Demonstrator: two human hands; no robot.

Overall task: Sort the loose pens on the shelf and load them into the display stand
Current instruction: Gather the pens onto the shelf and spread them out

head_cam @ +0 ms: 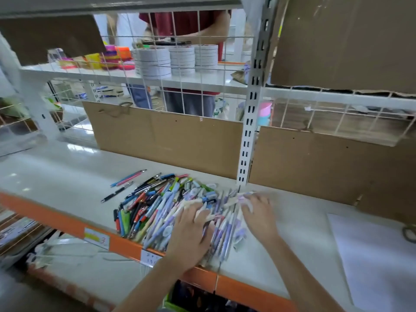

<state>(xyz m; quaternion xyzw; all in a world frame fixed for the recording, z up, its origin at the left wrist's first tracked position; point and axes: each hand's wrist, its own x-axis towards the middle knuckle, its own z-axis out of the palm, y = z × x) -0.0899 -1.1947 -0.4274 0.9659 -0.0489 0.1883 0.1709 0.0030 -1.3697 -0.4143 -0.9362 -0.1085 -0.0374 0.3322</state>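
A big heap of loose pens [157, 206] in many colours lies on the white shelf [56, 176] near its orange front edge [67, 224]. Pastel purple and white pens [222, 233] make up the heap's right part. My left hand [191, 230] lies flat on those pastel pens with fingers spread. At the heap's right edge my right hand [256, 212] rests, its fingers extended and touching pen ends. Three pens [126, 180] lie apart to the left of the heap. No display stand is in view.
Cardboard panels [162, 140] line the back of the shelf behind a white slotted upright [247, 136]. A white sheet [371, 255] lies at the right. Stacked tape rolls [155, 61] sit on the upper shelf. A person [189, 25] stands behind the wire grid.
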